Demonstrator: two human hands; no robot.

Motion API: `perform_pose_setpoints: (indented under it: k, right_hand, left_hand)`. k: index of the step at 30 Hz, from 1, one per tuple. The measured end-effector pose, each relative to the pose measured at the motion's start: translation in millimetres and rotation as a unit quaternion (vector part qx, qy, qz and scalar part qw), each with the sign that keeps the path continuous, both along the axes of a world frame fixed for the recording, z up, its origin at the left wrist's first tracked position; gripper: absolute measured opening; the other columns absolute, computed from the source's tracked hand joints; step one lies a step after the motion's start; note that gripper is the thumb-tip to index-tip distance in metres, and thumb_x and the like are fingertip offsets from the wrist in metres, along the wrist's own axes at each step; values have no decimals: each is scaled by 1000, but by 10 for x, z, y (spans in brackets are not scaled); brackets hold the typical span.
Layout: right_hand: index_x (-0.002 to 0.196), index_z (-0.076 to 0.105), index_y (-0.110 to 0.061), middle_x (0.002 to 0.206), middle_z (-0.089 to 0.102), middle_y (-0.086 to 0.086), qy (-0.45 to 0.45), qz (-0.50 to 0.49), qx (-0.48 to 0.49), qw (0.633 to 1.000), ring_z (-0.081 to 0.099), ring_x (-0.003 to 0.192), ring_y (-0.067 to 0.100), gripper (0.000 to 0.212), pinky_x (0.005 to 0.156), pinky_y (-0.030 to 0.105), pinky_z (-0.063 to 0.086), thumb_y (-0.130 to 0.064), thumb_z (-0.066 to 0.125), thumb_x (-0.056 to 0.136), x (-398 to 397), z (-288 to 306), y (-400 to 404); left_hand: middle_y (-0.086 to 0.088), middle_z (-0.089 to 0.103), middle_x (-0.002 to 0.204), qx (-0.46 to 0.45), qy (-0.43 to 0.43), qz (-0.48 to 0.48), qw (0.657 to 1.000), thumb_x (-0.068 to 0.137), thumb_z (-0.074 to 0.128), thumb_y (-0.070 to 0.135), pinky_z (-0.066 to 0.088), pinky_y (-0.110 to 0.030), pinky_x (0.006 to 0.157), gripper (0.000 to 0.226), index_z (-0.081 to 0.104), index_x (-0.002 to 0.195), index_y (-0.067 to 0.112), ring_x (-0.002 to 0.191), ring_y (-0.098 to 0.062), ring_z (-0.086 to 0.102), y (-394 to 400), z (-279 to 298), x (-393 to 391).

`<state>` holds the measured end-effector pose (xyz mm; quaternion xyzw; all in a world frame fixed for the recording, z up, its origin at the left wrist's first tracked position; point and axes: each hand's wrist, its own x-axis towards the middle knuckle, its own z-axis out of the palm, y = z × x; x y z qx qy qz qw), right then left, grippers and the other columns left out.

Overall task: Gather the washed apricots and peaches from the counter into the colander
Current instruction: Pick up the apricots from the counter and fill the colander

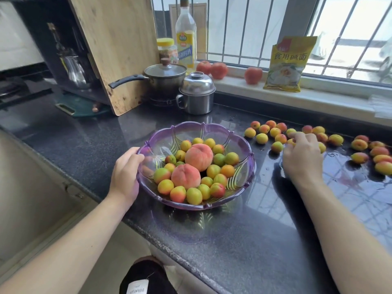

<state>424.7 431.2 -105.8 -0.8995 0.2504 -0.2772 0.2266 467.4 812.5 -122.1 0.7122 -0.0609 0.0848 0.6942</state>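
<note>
Purple translucent plastic forms the colander [244, 145], set on the wet black stone counter [233, 240]; its near-left rim is gripped by the left hand [127, 172], thumb over the edge. Two peaches [198, 157] and many apricots are already inside. More apricots [262, 138] are scattered on the counter to the right, in a loose band running toward the window side. The right hand [302, 155] is laid over that cluster, fingers curled down onto one or two fruits; whether any is actually pinched cannot be told, since the palm hides them.

Handling, as judged: each apricot is small, light, round and probably slick with water, so rolling away is likely if nudged. The skin is soft and bruises are expected under a hard squeeze. A cupped grasp from above, fingertips wrapped round the widest part, is advised, several taken at once. The colander looks light and could slide on the wet stone, hence the steadying grip.
</note>
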Motion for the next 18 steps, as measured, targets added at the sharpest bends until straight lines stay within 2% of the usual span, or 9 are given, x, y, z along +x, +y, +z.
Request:
perform_pose_setpoints:
  k: [4, 6, 8, 12, 16, 18]
  right_hand:
    - [141, 53, -16, 135, 49, 13, 78, 49, -76, 993, 55, 115, 37, 43, 90, 44, 49, -32, 54, 101, 36, -25, 139]
    - [140, 54, -15, 136, 48, 13, 100, 45, -91, 990, 57, 114, 37, 42, 88, 42, 50, -31, 55, 101, 61, -53, 140]
    - [136, 57, -13, 132, 49, 14, 86, 39, -94, 991, 57, 111, 38, 37, 85, 41, 49, -25, 56, 101, 80, -71, 121]
    - [128, 59, -10, 123, 51, 14, 35, 42, -30, 998, 54, 108, 35, 31, 82, 33, 37, -20, 60, 99, 77, -88, 45]
    - [129, 63, -20, 113, 50, 5, -45, 71, 53, 995, 58, 102, 33, 33, 92, 41, 49, -28, 62, 97, 49, -110, -32]
    - [125, 67, -21, 111, 50, 3, -53, 78, 74, 993, 59, 103, 32, 30, 94, 37, 47, -27, 64, 96, 46, -74, -44]
  left_hand:
    - [5, 69, 72, 4, -4, 4, 1000, 85, 48, 27, 49, -29, 62, 31, 74, 70, 30, 68, -14, 64, -11, 10, -10]
    - [0, 70, 76, 9, -2, 7, 1000, 86, 48, 29, 51, -30, 65, 30, 75, 72, 28, 71, -16, 66, 2, 2, -10]
    - [-7, 70, 80, 19, 1, 7, 1000, 87, 49, 31, 51, -39, 73, 28, 74, 74, 26, 77, -22, 67, 24, -12, -4]
    - [-8, 71, 82, 14, 4, 9, 1000, 89, 48, 29, 52, -40, 73, 28, 73, 79, 20, 76, -19, 69, 19, -11, -5]
    - [-6, 72, 81, 7, 3, 5, 1000, 89, 48, 27, 52, -37, 71, 29, 74, 78, 22, 78, -19, 69, 18, -15, -2]
    - [-7, 72, 82, 14, 4, 7, 1000, 89, 47, 29, 53, -37, 71, 29, 74, 78, 23, 77, -19, 70, 18, -17, -3]
